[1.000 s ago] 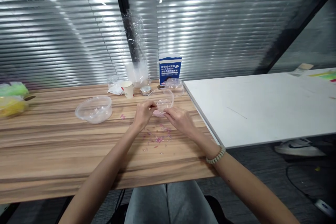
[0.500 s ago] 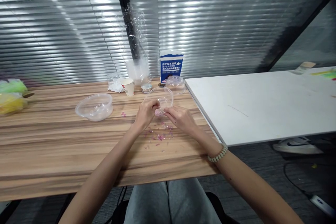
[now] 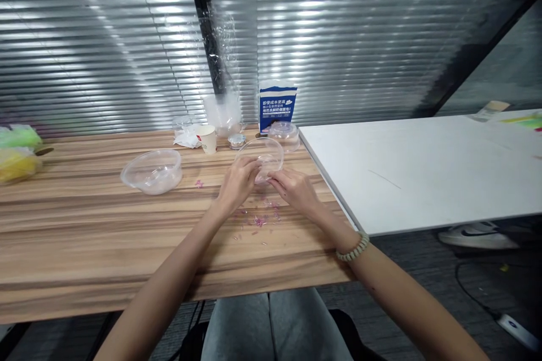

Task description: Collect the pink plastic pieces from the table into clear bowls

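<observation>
A clear plastic bowl [image 3: 271, 148] is tilted in front of me, with pinkish bits showing low in it. My left hand [image 3: 242, 180] is closed at the bowl's near left side, its fingertips partly hidden against the rim. At the near right, my right hand [image 3: 294, 187] pinches the bowl's edge between thumb and fingers. Small pink shreds [image 3: 260, 220] lie scattered on the wooden table [image 3: 127, 259] just below both hands. Another little pink cluster [image 3: 199, 184] sits to the left of my left hand.
A second clear bowl [image 3: 154, 174] stands at left. Along the back are a paper cup [image 3: 207, 140], a small round tin [image 3: 236, 141], an upturned clear container [image 3: 284, 136] and a blue printed bag [image 3: 277, 107]. A white table [image 3: 423, 175] adjoins at right.
The held bowl and both hands have shifted very slightly right. My left fingers have moved a little at the rim. The scattered pink shreds look much the same.
</observation>
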Demonstrator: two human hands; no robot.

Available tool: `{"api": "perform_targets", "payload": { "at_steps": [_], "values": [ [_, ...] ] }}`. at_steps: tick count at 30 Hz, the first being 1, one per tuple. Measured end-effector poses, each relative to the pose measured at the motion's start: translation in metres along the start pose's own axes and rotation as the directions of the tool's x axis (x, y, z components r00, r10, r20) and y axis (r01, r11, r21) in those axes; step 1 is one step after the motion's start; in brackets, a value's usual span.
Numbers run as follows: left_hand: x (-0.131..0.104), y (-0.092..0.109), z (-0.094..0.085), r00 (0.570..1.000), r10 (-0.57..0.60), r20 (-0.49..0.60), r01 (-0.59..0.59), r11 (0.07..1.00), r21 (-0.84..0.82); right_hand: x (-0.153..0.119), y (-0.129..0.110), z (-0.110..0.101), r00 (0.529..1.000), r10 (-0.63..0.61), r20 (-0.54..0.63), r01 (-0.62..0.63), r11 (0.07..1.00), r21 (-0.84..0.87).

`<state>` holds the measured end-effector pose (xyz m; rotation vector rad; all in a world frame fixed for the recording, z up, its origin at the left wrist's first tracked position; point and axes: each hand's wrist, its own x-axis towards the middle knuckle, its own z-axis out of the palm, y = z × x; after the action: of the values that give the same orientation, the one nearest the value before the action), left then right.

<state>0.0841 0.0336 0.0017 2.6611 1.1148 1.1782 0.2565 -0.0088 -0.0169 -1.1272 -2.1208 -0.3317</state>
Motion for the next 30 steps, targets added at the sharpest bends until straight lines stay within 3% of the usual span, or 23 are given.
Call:
{"api": "perform_targets", "payload": {
  "at_steps": [2,3,7,9,14,16,21,26,30],
  "values": [
    [0.0,0.004,-0.001,0.996,0.018,-0.083,-0.02,1.0,-0.019,0.0,0.002,0.001,0.996,0.085,-0.013,-0.086,0.996,-0.035],
    [0.0,0.006,-0.002,0.996,0.037,-0.075,-0.04,0.998,-0.043,0.0,0.003,0.001,0.991,0.134,-0.026,-0.135,0.99,-0.043],
    [-0.003,0.008,0.002,0.985,0.145,0.094,-0.134,0.984,-0.119,-0.001,0.009,0.002,0.96,0.273,-0.066,-0.276,0.96,-0.043],
    [-0.004,0.006,0.005,0.983,0.134,0.127,-0.12,0.987,-0.111,-0.001,0.01,0.001,0.953,0.298,-0.062,-0.301,0.952,-0.049],
    [-0.006,0.005,0.003,0.996,-0.092,-0.022,0.089,0.989,-0.115,0.0,0.007,0.0,0.981,0.194,-0.013,-0.194,0.981,-0.007],
    [-0.005,0.006,0.0,0.989,-0.129,-0.064,0.125,0.99,-0.07,0.001,0.005,0.0,0.992,0.122,-0.009,-0.122,0.993,0.009],
    [-0.003,0.0,0.001,0.993,-0.102,-0.066,0.104,0.994,0.034,0.0,0.004,0.002,0.999,0.012,-0.036,-0.01,0.999,0.046],
    [0.001,-0.006,0.003,0.995,-0.093,0.042,0.098,0.985,-0.139,0.0,0.002,0.0,1.0,-0.024,-0.006,0.024,0.998,0.05],
    [0.003,0.005,-0.006,0.998,0.004,-0.064,-0.019,0.971,-0.236,0.0,0.003,-0.001,0.996,0.072,-0.044,-0.07,0.997,0.03]
  ]
}}
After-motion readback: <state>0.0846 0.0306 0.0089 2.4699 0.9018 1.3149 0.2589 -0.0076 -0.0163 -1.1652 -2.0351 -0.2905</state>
